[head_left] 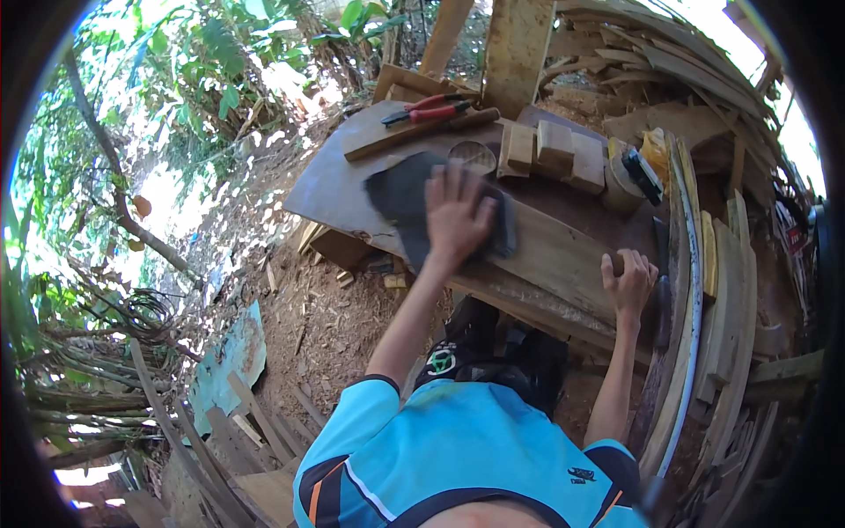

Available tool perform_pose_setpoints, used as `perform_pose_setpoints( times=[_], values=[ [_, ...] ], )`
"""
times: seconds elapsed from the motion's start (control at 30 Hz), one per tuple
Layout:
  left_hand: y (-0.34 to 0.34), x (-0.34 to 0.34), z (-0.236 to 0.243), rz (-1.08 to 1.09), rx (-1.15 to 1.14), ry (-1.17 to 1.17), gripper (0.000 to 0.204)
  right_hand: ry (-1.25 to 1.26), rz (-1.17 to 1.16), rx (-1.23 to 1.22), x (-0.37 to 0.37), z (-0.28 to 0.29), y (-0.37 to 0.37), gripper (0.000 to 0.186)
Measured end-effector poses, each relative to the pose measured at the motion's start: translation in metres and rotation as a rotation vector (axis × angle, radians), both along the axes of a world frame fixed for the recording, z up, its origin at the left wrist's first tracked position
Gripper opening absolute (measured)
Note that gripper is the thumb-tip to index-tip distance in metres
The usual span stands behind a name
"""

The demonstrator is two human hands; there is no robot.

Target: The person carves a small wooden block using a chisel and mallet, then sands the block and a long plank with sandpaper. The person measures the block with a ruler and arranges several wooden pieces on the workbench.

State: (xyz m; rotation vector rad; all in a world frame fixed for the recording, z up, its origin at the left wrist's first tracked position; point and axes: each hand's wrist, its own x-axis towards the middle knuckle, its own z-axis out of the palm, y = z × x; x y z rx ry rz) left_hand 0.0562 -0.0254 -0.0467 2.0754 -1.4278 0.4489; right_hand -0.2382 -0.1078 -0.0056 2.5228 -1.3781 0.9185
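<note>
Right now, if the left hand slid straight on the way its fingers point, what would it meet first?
The left hand, flat on the dark sandpaper sheet, points up the plank. First in line looks to be the round tin, then the red-handled pliers; depth is uncertain.

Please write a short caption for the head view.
Left hand presses dark sandpaper sheet on long wooden plank; right hand grips its edge.

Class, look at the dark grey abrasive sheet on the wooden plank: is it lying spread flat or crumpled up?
Spread flat: the dark grey abrasive sheet lies open on the wooden plank, pressed under the left hand.
</note>
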Motion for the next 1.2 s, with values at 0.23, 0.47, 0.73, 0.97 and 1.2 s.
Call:
perform_pose_setpoints(
  times=[0.23,0.47,0.73,0.97,1.2],
  values=[
    [0.007,-0.098,0.023,-0.761,-0.018,0.020,0.059,-0.013,0.026,-0.002,0.001,0.004,0.003,0.029],
    [0.046,0.117,-0.007,0.178,-0.004,0.143,0.060,-0.034,0.041,-0.016,0.004,0.004,0.003,0.030],
    [0.002,-0.034,0.035,-0.461,0.009,-0.051,0.050,0.004,-0.002,-0.074,-0.002,-0.001,0.008,0.030],
    [0.005,0.014,0.033,-0.475,-0.208,-0.139,0.050,0.059,0.080,-0.289,-0.019,0.011,0.003,0.032],
    [0.035,0.126,0.052,-0.219,-0.106,-0.185,0.029,-0.023,0.017,-0.466,-0.023,0.007,0.028,0.041]
  ],
)
